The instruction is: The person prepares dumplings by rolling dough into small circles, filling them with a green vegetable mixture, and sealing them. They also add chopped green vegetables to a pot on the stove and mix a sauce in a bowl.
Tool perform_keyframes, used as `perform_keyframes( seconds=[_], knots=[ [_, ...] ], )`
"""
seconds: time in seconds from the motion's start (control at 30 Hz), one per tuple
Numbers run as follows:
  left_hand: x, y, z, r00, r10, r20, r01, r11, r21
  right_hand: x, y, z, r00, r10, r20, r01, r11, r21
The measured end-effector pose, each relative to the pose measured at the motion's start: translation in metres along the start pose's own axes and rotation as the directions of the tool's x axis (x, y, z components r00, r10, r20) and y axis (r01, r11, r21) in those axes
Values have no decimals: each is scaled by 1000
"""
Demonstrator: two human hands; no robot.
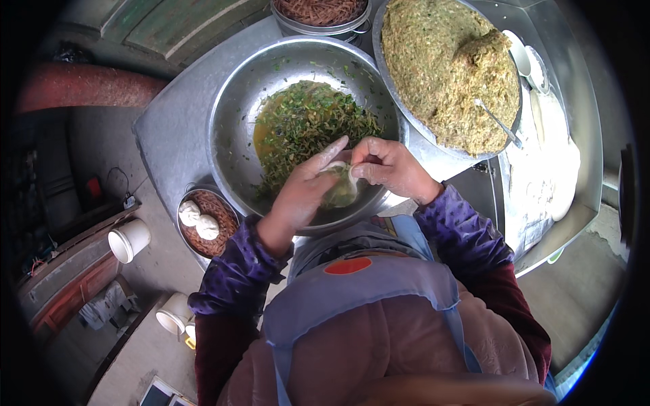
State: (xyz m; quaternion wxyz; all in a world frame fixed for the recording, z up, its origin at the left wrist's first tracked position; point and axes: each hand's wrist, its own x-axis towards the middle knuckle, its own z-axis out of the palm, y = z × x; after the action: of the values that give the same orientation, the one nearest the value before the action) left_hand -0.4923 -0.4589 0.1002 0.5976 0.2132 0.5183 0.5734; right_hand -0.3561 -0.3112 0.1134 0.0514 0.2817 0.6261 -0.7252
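Over the near side of a large metal bowl [220, 145], both hands are on a thin white dough wrapper [353, 178] with green filling in it. My left hand [301, 193] cups the wrapper from its left side, thumb raised along the edge. Fingers of my right hand [389, 169] pinch the wrapper's rim. In the bowl lies a wet mix of chopped greens [305, 118] with yellowish liquid. The wrapper's underside is hidden by my hands.
Far right, a wide pan holds a mound of yellowish filling [433, 74] with a metal spoon [500, 124]. White dough [558, 169] lies in the metal tray at right. Left of the bowl, two white buns [206, 227] sit on brown needle-like shreds in a round container.
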Motion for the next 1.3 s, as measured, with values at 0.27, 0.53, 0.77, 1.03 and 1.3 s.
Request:
perform_keyframes(
  seconds=[0.27,0.53,0.77,1.03,1.3],
  knots=[
    [-2,9,-6,970,-243,30,217,796,-565,1,4,-5,993,-110,-31,113,991,78],
    [-2,5,-4,986,-169,-2,169,983,-77,6,5,-8,991,-137,-12,137,990,29],
    [3,9,0,990,-143,10,140,983,121,6,2,-8,996,-35,83,33,999,22],
    [4,15,-2,987,-159,9,153,963,220,5,5,-6,956,-260,132,281,944,-175],
    [-11,16,-2,990,-132,-41,134,990,49,-2,4,-2,996,-90,-1,90,988,123]
  ],
)
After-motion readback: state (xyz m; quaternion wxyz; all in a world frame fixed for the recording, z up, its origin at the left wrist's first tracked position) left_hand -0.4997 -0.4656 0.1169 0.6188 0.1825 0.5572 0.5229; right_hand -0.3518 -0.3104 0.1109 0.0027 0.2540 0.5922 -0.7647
